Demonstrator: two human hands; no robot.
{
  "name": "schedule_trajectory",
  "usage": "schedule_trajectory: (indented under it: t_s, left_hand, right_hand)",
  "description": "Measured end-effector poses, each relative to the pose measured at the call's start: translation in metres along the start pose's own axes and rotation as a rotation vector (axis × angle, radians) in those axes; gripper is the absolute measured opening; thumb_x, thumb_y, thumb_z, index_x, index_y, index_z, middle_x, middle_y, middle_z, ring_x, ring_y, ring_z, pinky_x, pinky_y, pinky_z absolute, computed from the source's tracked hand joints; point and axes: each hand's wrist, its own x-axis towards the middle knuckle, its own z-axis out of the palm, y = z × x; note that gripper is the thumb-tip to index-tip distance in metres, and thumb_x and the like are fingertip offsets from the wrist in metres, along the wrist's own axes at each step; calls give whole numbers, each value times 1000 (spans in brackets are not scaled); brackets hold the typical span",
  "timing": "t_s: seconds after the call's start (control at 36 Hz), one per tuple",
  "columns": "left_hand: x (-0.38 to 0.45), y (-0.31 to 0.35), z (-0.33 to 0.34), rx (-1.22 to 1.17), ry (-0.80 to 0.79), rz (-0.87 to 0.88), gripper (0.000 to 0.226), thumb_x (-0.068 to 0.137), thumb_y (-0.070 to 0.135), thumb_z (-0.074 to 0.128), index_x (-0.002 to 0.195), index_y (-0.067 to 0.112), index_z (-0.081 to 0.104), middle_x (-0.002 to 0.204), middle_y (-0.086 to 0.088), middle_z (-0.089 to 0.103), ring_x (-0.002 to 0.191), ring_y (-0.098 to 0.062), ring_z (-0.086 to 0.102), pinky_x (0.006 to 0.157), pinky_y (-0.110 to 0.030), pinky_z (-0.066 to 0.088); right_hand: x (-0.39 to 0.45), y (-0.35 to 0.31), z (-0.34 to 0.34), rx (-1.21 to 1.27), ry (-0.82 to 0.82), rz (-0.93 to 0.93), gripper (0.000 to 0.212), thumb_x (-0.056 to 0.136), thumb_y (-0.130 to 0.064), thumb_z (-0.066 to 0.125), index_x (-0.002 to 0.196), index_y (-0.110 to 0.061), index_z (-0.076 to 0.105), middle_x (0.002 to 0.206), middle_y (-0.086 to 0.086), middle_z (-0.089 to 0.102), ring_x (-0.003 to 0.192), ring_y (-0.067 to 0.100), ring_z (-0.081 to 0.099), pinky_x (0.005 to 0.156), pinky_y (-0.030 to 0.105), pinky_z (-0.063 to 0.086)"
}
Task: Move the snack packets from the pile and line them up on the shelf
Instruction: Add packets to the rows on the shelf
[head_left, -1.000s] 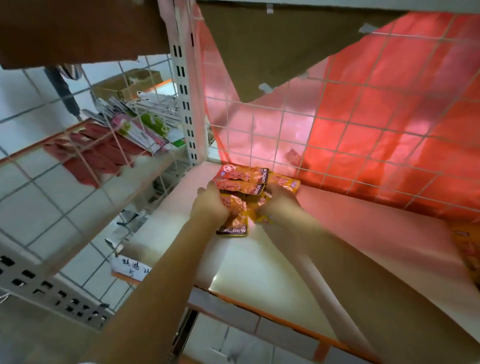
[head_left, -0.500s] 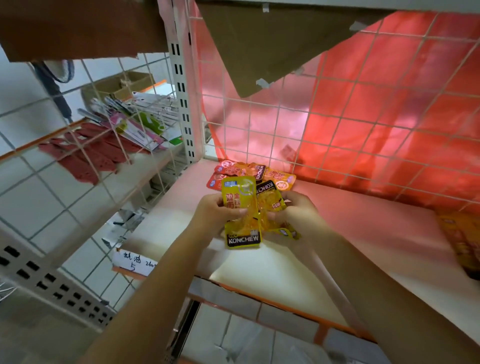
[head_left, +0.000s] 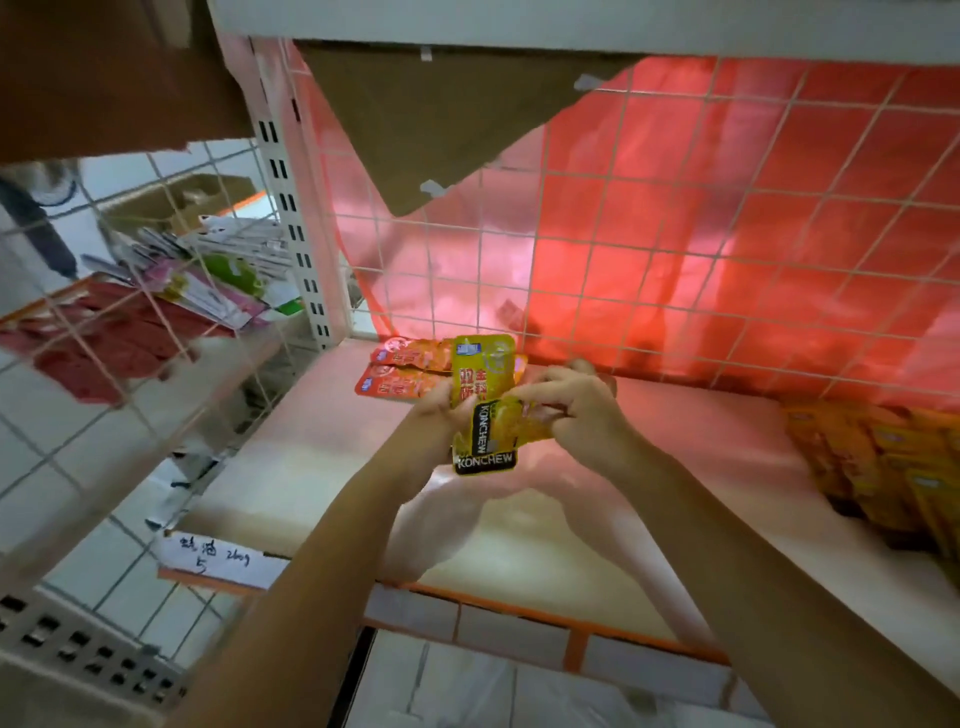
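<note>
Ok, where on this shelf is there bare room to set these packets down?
Bare shelf runs between the orange packets at the left back corner and the yellow pile at the right. Crowded where left hand and right hand hold yellow packets.

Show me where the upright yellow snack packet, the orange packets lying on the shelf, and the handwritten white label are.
upright yellow snack packet (head_left: 483, 370): head view, upper printed face.
orange packets lying on the shelf (head_left: 402, 376): head view, middle.
handwritten white label (head_left: 215, 564): head view, centre.
</note>
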Motion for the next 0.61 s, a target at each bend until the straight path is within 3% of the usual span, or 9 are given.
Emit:
schedule_trajectory:
  t_s: [0.06,0.11,0.14,0.19,0.25,0.33,0.39,0.5,0.61]
  left_hand:
    - [0,0,11,5,-30,6,25,99,35,41,101,17,58,93,-5,66,81,-10,66,68,-27,53]
    - [-4,-1,23,-11,-132,19,46,90,53,40,108,14,57,95,-9,69,83,-20,69,70,-34,57]
    - [-7,-1,31,-20,-173,25,47,85,54,41,104,12,55,87,-10,69,75,-23,69,65,-34,56]
    - [-11,-2,54,-15,-187,55,33,85,44,50,91,12,50,66,-8,65,57,-20,65,54,-30,53]
    - [-10,-4,81,36,-92,109,24,89,29,61,80,12,46,53,-6,60,45,-19,60,49,-27,50]
    - [-7,-11,109,94,73,110,32,87,32,63,70,10,46,43,-4,54,40,-22,56,52,-35,52]
    - [-8,-10,119,78,102,73,47,84,48,61,73,4,51,43,-5,52,42,-24,56,55,-40,53]
    - [-10,-7,133,33,130,40,63,73,68,55,64,6,51,40,-5,47,43,-24,54,56,-38,53]
    - [-16,-10,145,31,280,39,68,82,66,48,54,4,50,41,-6,45,43,-24,51,57,-44,54]
  right_hand:
    - [-3,5,-8,-93,57,-1,32,79,-3,62,98,-25,75,80,-23,45,91,11,35,81,36,24]
    - [-9,12,-15,-162,112,-7,27,74,-7,68,88,-28,76,82,-16,48,89,11,37,69,29,11]
    - [-13,14,-18,-177,126,-11,20,73,-14,65,77,-31,75,79,-15,48,87,13,39,64,29,7]
    - [-22,12,-25,-157,146,18,17,69,-40,47,54,-34,51,69,-18,40,85,17,42,63,30,7]
    - [-31,12,-30,-108,95,108,28,61,-55,27,55,-33,44,71,-17,45,89,18,42,70,31,17]
    - [-43,18,-37,-131,52,191,55,65,-52,26,76,-14,64,86,8,60,93,30,52,78,37,34]
    - [-50,24,-41,-90,47,255,47,70,-39,37,83,-4,65,80,14,54,89,35,54,70,35,36]
    - [-58,32,-47,3,-51,425,35,78,-42,43,93,-15,61,86,8,61,86,28,57,67,30,39]
    - [-64,29,-44,56,-192,568,38,68,-49,38,68,-13,51,80,9,60,78,21,54,63,27,34]
